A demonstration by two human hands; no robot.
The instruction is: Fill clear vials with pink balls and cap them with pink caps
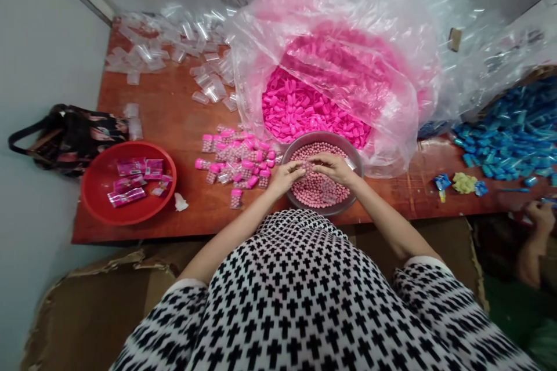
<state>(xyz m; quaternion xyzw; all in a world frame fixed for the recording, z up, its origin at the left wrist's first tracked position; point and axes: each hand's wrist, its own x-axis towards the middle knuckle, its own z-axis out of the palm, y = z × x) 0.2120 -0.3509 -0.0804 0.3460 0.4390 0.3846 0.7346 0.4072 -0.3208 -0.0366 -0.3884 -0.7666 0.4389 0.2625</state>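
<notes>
My left hand (287, 175) and my right hand (333, 167) meet over a metal bowl (348, 152) full of small pink beads (317, 191). The fingers of both hands are pinched together above the beads. What they hold is too small to make out. A pile of small clear tubes with pink caps (239, 162) lies just left of the bowl. Behind the bowl stands a big clear bag of loose pink caps (313, 107).
A red bowl (102, 174) with pink packets sits at the left. Empty clear tubes (183, 52) are scattered at the back left. Blue caps (509, 139) lie at the right. Another person's hand (539, 217) is at the right edge. A dark handbag (69, 136) hangs off the table's left side.
</notes>
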